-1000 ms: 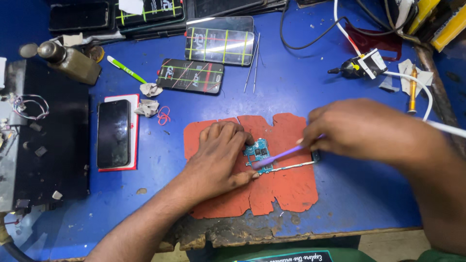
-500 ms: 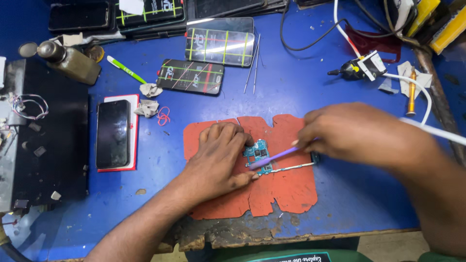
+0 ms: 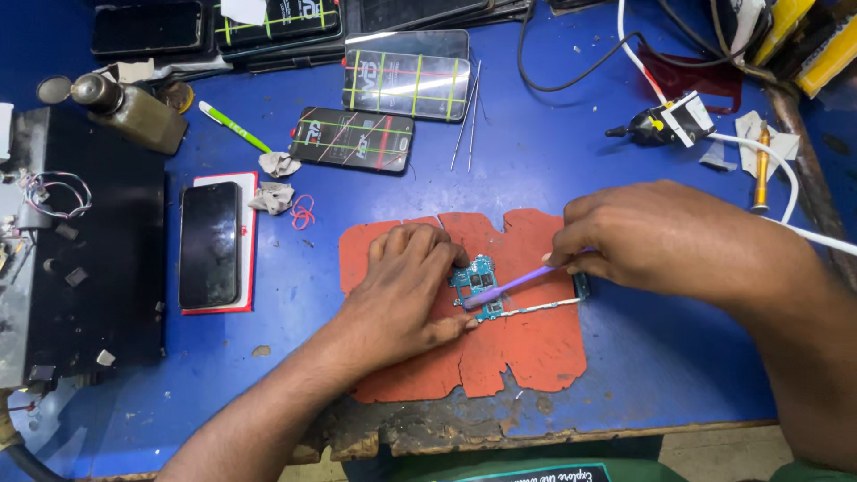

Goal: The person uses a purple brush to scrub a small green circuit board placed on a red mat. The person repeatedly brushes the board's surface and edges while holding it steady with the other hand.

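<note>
A small teal circuit board (image 3: pixel 480 284) lies on a worn orange mat (image 3: pixel 527 348) on the blue table. My left hand (image 3: pixel 403 287) presses down on the board's left side, fingers curled and thumb along its lower edge. My right hand (image 3: pixel 665 236) grips a thin purple brush-like tool (image 3: pixel 509 287) whose tip touches the board's middle. A thin silver metal strip (image 3: pixel 536 309) runs from the board toward my right hand, just below the purple tool.
A dark phone (image 3: pixel 209 243) lies on a red-edged white pad at left, beside a black box (image 3: pixel 85 259) with loose wires. Further back lie phone screens (image 3: pixel 353 138), tweezers (image 3: pixel 466 116), a green pen (image 3: pixel 234 126), a small bottle (image 3: pixel 129 109), cables and a soldering tool (image 3: pixel 665 123).
My right hand and the purple tool have shifted very slightly over the board. My left hand stays put on the board.
</note>
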